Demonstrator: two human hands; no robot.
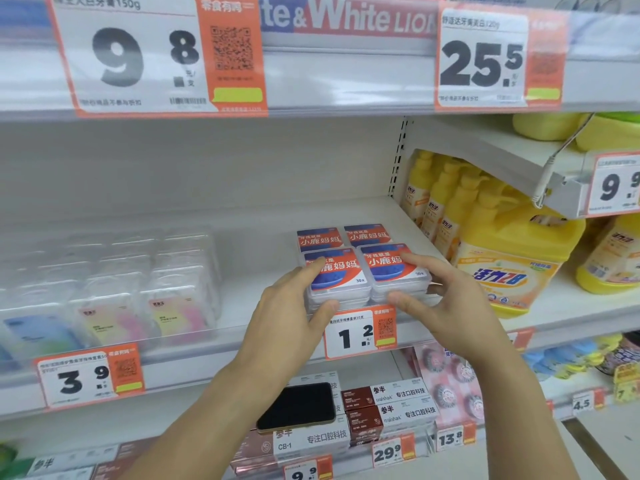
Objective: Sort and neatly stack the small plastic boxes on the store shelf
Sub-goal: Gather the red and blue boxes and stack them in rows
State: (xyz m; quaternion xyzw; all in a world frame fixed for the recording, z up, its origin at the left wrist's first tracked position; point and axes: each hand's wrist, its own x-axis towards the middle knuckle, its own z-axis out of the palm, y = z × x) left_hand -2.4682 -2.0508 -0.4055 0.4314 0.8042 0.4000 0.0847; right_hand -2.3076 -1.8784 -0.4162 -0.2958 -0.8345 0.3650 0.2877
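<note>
While working at the front lip of the shelf, gripping two front stacks of small plastic boxes at once. Left hand on the left front stack: thumb curled under the front edge, index finger laid across the blue-and-red label. Right hand on the right front stack: thumb at the front lower edge, fingers wrapped round the right side. Both grips half closed, pinching, not flat.

Stacks touching side by side, long axes running back into the shelf, each directly ahead of its own hand; neither hand nearer. Probably squaring the two stacks against each other and against the rear row, so the coming move likely a small push straight back or a nudge inward.

Just behind, two more boxes of the same kind, lying lower, only their tops showing. Number of boxes in each stack hard to count; lower layers blurred and partly covered by the thumbs. Right fingertips hidden behind the stack. Yellow detergent bottles to the right, clear packs to the left, blurred.
</note>
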